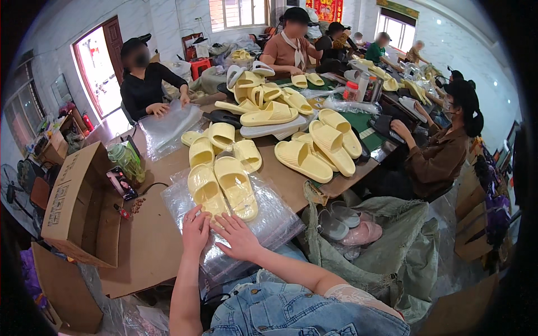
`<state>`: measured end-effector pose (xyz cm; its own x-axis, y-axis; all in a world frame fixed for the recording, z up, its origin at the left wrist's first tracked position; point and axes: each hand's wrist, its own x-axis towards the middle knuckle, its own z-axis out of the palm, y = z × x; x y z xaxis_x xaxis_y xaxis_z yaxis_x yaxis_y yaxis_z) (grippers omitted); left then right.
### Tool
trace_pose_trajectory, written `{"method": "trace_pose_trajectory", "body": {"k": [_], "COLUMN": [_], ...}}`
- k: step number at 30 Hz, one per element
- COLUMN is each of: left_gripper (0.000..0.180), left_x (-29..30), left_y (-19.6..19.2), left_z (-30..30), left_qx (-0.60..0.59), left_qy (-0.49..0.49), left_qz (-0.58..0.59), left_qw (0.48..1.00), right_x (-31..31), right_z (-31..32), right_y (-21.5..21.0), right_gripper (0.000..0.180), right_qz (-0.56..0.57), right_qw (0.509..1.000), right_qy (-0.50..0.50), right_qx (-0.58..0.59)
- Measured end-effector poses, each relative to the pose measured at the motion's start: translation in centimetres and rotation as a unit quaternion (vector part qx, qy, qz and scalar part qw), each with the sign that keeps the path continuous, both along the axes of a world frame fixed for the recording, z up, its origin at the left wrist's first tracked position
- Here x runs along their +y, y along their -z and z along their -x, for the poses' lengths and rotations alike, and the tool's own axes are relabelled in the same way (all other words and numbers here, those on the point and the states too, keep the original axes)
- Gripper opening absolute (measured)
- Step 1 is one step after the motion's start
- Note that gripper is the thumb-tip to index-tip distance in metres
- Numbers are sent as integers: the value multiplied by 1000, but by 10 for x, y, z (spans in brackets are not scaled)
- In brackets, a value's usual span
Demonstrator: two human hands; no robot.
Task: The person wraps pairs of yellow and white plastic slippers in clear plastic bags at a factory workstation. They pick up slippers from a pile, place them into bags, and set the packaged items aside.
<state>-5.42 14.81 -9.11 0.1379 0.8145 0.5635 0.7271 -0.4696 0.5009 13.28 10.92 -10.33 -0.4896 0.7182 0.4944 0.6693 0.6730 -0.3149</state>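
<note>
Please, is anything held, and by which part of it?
The left hand and right hand are at the near ends of two yellow slippers, over clear plastic; whether fingers pinch anything cannot be told.

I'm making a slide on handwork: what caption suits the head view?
Left fingers and right fingers at the near ends of two yellow slippers lying over clear plastic.

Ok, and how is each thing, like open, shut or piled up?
Front slippers: side by side, soles down
Plastic bags: flat
Left hand: at the front slippers, grip unclear
Right hand: fingers spread
Slipper pile: heaped
Box: open
Sack: open, pink slipper inside
Door: open
Red-lidded jar: lid on
</note>
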Motion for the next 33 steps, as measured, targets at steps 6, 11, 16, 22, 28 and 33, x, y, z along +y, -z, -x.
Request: {"method": "trace_pose_trajectory", "body": {"k": [6,11,16,22,28,33], "left_gripper": [17,17,17,17,17,17], "left_x": [1,1,1,1,2,1], "left_y": [2,1,2,2,2,-1], "left_z": [0,1,0,0,0,0], "left_qx": [-4,-3,6,1,7,-2], "left_qy": [-2,-2,-8,-6,-2,1], "left_qz": [-6,-2,0,1,0,-2], "left_qw": [1000,1000,1000,1000,1000,1000], "right_x": [1,1,1,-1,0,1], "right_z": [0,1,-1,-1,0,0], "right_y": [1,2,0,-3,0,0], "right_gripper": [64,64,64,64,65,64], "right_qz": [-5,-4,0,-5,-13,-10], "right_qw": [1000,1000,1000,1000,1000,1000], "right_qy": [2,2,2,0,1,1], "right_qx": [1,5,-4,5,5,6]}}
